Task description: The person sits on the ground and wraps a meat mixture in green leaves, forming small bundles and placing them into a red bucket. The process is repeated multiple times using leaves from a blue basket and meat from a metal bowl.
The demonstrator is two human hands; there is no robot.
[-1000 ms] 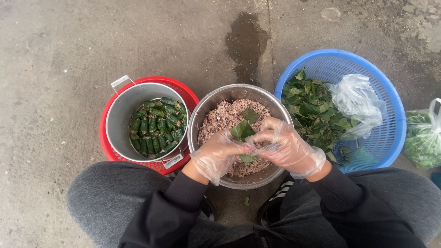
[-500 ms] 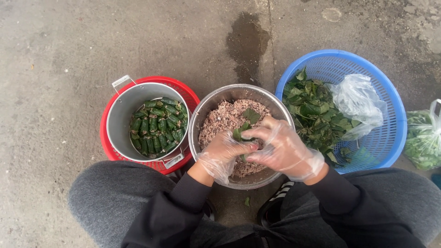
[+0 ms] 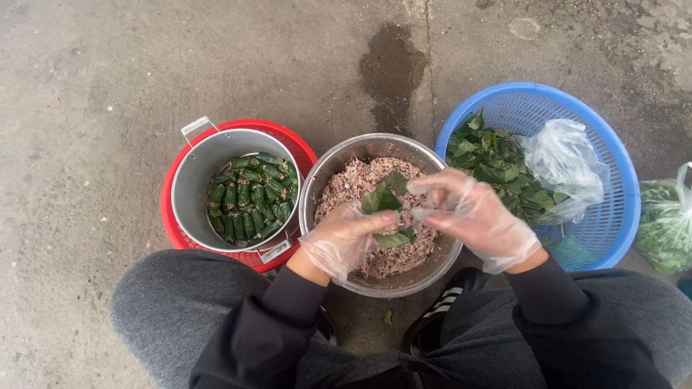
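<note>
Gloved left hand (image 3: 344,238) and right hand (image 3: 472,216) both grasp a green leaf (image 3: 382,202) over the steel bowl (image 3: 432,263) of minced filling (image 3: 353,184)

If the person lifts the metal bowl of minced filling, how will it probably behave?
The metal bowl looks fairly heavy, since the minced filling fills much of it. Its rounded sides suggest it may rock when pushed. The plastic gloves on both hands could slip on its smooth rim.

I see the bowl (image 3: 339,169) of filling between the pot (image 3: 189,189) of rolls at left and the basket (image 3: 613,216) of leaves at right, on the floor (image 3: 108,86).
</note>
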